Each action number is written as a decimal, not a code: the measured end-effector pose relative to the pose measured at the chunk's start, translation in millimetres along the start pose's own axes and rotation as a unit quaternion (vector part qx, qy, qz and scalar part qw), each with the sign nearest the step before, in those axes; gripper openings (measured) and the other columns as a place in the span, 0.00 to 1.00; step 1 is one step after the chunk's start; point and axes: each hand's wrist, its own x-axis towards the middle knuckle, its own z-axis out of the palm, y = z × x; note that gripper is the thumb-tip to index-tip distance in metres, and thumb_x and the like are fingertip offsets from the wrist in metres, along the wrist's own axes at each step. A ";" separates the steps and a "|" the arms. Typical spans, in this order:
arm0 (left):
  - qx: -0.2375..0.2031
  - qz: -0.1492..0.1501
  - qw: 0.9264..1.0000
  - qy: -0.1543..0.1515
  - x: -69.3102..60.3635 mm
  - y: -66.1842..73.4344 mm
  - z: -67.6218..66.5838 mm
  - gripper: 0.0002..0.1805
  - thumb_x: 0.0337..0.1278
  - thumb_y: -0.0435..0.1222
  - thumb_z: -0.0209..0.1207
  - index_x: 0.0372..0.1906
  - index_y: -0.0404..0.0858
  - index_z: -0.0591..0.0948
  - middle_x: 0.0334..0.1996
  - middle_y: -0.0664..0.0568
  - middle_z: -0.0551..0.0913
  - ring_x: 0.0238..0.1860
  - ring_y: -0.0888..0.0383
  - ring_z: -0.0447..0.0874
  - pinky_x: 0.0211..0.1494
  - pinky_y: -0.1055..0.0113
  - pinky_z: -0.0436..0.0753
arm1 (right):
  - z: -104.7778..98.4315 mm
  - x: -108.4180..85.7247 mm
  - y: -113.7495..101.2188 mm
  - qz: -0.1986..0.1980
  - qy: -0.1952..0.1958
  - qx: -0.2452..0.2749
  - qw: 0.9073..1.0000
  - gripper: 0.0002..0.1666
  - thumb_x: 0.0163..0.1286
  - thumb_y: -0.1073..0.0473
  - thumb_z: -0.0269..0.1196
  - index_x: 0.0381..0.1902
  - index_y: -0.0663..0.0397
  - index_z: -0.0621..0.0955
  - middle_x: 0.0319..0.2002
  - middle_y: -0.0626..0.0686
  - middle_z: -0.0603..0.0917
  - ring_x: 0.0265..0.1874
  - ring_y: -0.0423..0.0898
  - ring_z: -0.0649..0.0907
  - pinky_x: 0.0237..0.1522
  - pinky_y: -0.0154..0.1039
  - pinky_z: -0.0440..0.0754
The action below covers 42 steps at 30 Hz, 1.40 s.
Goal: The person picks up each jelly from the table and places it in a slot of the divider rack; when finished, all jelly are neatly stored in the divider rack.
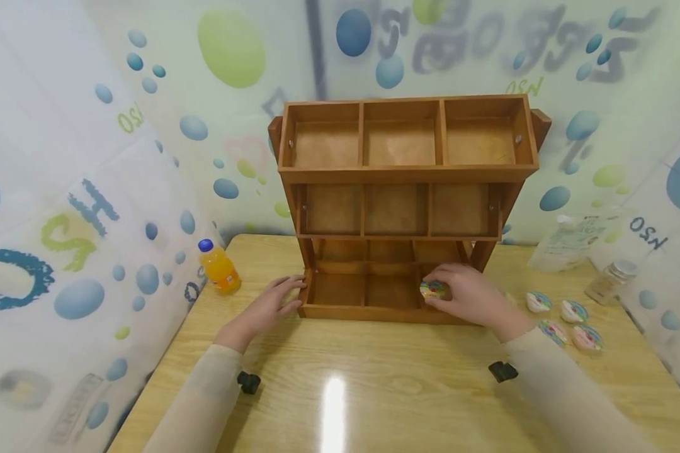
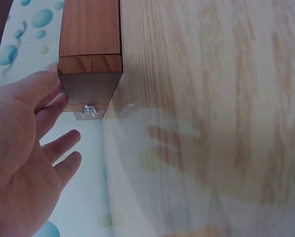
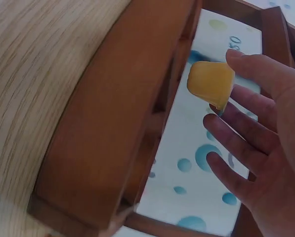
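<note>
A brown wooden rack (image 1: pixel 405 175) with three-part tiers stands against the wall. My right hand (image 1: pixel 470 296) pinches a small jelly cup (image 1: pixel 432 289) at the right compartment of the bottom tier. In the right wrist view the cup (image 3: pixel 210 81) looks yellow, held between thumb and fingers of the hand (image 3: pixel 266 118), the other fingers spread. My left hand (image 1: pixel 265 308) touches the left end of the bottom tier with its fingertips; in the left wrist view the hand (image 2: pixel 28 133) rests its fingers along the wooden end (image 2: pixel 90 64), fingers relaxed.
An orange juice bottle (image 1: pixel 220 267) with a blue cap stands at the left. On the right lie several jelly cups (image 1: pixel 574 311), with a lidded jar (image 1: pixel 611 282) and a clear-white bag (image 1: pixel 569 242) behind them. Patterned sheeting (image 1: pixel 232 126) surrounds the wooden table (image 1: pixel 374 384).
</note>
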 end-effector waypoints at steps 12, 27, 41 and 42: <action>0.008 -0.001 1.000 -0.009 -0.7 1.9 -0.4 0.26 0.78 0.41 0.55 0.75 0.39 0.71 0.80 0.46 0.63 0.80 0.38 0.56 0.79 0.36 0.62 | 25.8 37.8 -14.2 -0.012 0.005 0.033 0.999 0.22 0.63 0.49 0.77 0.51 0.50 0.88 0.44 0.47 0.88 0.39 0.43 0.86 0.44 0.45 0.88; 0.010 -0.011 1.000 -0.010 -1.5 4.2 -2.0 0.26 0.78 0.41 0.55 0.74 0.38 0.71 0.80 0.46 0.63 0.80 0.38 0.57 0.79 0.36 0.62 | 57.2 103.2 -53.3 -0.035 -0.019 0.067 0.997 0.21 0.66 0.47 0.74 0.53 0.48 0.87 0.48 0.47 0.88 0.45 0.43 0.86 0.51 0.44 0.87; 0.016 -0.008 1.000 -0.004 0.0 3.9 -0.8 0.26 0.78 0.41 0.56 0.75 0.38 0.71 0.80 0.45 0.64 0.79 0.37 0.58 0.78 0.36 0.63 | 89.2 146.1 -82.7 -0.036 -0.055 0.057 0.996 0.21 0.68 0.43 0.71 0.55 0.44 0.87 0.52 0.46 0.87 0.48 0.44 0.85 0.55 0.44 0.84; 0.015 -0.009 1.000 -0.003 0.2 3.6 -0.7 0.26 0.78 0.41 0.56 0.75 0.39 0.72 0.80 0.45 0.64 0.79 0.38 0.59 0.78 0.36 0.63 | 91.4 148.8 -84.4 -0.036 -0.058 0.059 0.996 0.21 0.68 0.44 0.71 0.55 0.44 0.87 0.52 0.46 0.87 0.48 0.44 0.84 0.55 0.45 0.84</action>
